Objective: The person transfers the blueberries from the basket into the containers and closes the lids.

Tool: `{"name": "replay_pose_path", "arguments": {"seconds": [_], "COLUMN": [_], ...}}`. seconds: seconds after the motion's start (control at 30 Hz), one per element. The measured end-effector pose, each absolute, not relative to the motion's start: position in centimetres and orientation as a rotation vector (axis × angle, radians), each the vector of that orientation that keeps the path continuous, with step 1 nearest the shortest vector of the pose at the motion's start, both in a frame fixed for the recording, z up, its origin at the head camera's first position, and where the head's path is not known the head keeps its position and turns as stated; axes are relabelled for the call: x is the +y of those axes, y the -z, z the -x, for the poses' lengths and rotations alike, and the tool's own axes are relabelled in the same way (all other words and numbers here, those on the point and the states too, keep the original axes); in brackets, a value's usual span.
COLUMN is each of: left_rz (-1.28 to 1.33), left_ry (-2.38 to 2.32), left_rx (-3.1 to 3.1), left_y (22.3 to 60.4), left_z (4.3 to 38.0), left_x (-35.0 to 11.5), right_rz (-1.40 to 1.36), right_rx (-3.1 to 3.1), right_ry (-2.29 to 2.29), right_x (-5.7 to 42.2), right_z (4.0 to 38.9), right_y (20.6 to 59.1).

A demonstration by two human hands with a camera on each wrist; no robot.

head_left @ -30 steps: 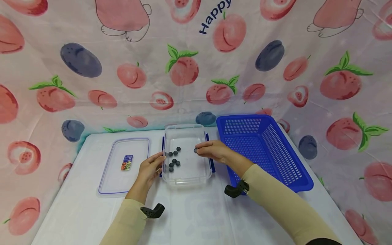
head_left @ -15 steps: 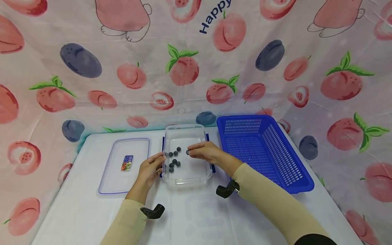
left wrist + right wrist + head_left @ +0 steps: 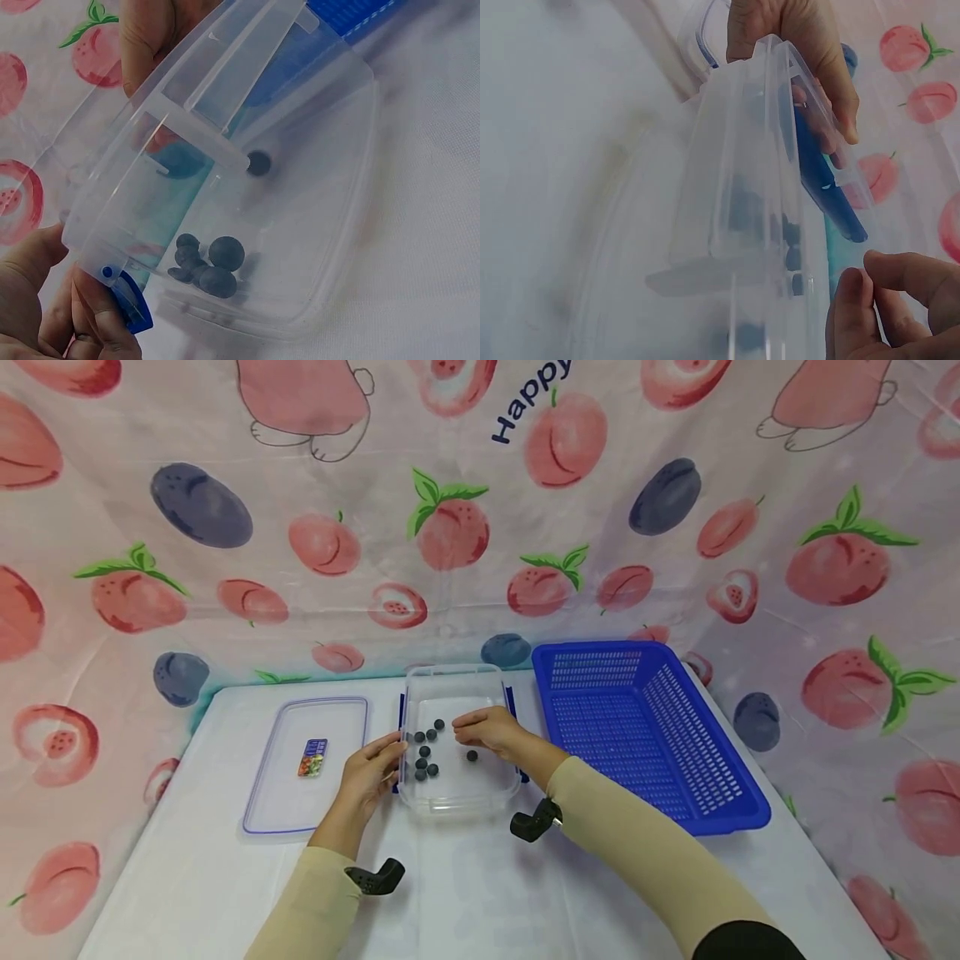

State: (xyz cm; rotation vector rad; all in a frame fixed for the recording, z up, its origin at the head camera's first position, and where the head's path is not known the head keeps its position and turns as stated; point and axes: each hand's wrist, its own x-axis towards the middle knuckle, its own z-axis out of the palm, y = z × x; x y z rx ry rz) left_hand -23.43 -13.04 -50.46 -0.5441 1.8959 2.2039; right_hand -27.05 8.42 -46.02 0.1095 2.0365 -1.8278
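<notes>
A clear plastic box [image 3: 457,785] with blue side clips stands in the middle of the table. My left hand [image 3: 369,770] grips its left rim, thumb above and fingers curled beneath, near the blue clip [image 3: 131,301] in the left wrist view. Several small dark balls [image 3: 422,764] lie inside along the left side. A single dark ball [image 3: 472,756] sits apart from them, nearer the box's right side. Above the box my right hand [image 3: 491,731] hovers with fingers loosely extended. In the right wrist view its fingertips [image 3: 853,289] hold nothing.
Left of the box lies a clear lid [image 3: 273,810] with a blue-edged rim and a small colourful label [image 3: 312,757]. A blue perforated basket [image 3: 738,814] stands to the right. Behind the white table [image 3: 465,893] hangs a fruit-printed cloth [image 3: 450,643].
My right hand has moved left over the box and let go of a dark ball, which now lies on the box floor. Some balls have shifted slightly. My left hand stays put.
</notes>
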Motion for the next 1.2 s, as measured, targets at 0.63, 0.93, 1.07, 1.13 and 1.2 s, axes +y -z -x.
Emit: {"name": "replay_pose_path", "arguments": {"seconds": [0.63,0.93,1.07,1.13,1.2], "left_rz": [0.540,0.500,0.480,0.485,0.510], "left_ry": [-2.196,-2.198,-2.212,-2.232,-2.267], "left_rx": [1.905,1.971,2.047,2.087,2.126], "left_y": [50.2,50.0,49.3,48.9,48.6], "left_z": [23.6,23.1,22.6,22.3,21.8], "left_x": [-12.9,-13.5,-15.0,-16.0,-17.3], "right_rz": [-0.122,-0.032,0.070,0.115,0.179], "right_rx": [1.857,1.876,1.953,1.984,2.011], "right_ry": [2.037,2.056,2.059,2.084,2.116], "right_x": [7.9,7.5,6.6,6.0,5.2], "right_z": [26.2,24.7,23.2,22.5,21.6], "right_y": [46.5,46.2,46.2,46.2,46.1]}}
